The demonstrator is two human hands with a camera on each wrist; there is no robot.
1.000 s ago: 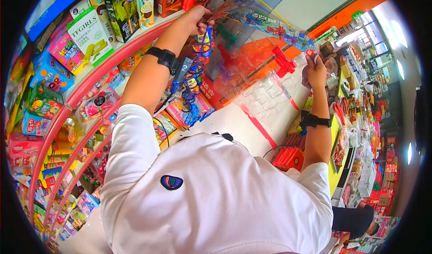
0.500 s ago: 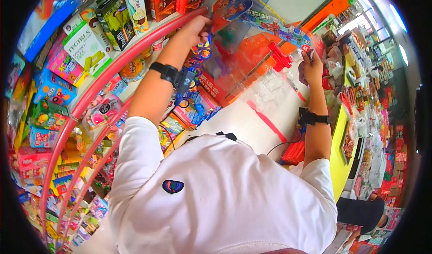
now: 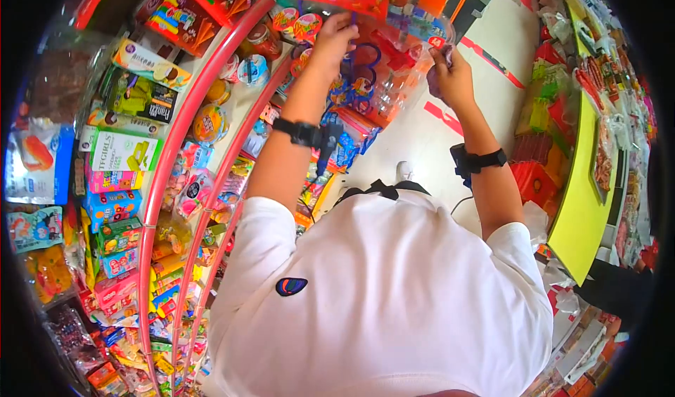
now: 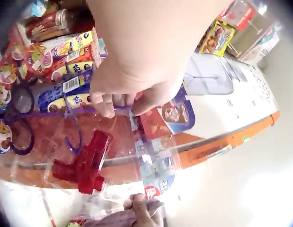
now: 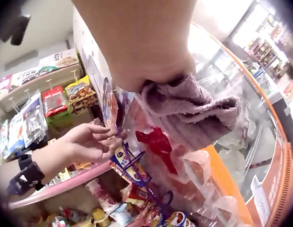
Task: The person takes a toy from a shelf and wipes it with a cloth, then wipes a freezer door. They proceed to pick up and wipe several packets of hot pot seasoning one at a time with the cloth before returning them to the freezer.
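Observation:
A clear plastic bag (image 3: 397, 74) holds a red toy water gun (image 4: 85, 161) under a printed header card (image 3: 430, 33). My left hand (image 3: 348, 21) pinches a thin purple plastic hanging strip (image 4: 56, 112) at the bag's top, fingers curled round it (image 4: 113, 106). Purple loops (image 3: 362, 63) with small packets dangle below that hand. My right hand (image 3: 444, 54) grips the bag's other side together with a bunched mauve cloth (image 5: 189, 111). In the right wrist view the red gun (image 5: 158, 144) hangs just under the cloth, and the left hand (image 5: 97, 142) is beside it.
Curved red-railed shelves (image 3: 176, 137) packed with snack boxes and cups run along my left. A yellow counter (image 3: 583, 207) with packaged goods stands at the right. Pale floor with red tape (image 3: 439, 116) lies between. A white chest freezer (image 4: 217, 75) stands beyond the bag.
Both hands have come closer together with the bag still held between them. The bag now sits nearer the shelf rails, and the head view has tilted further down.

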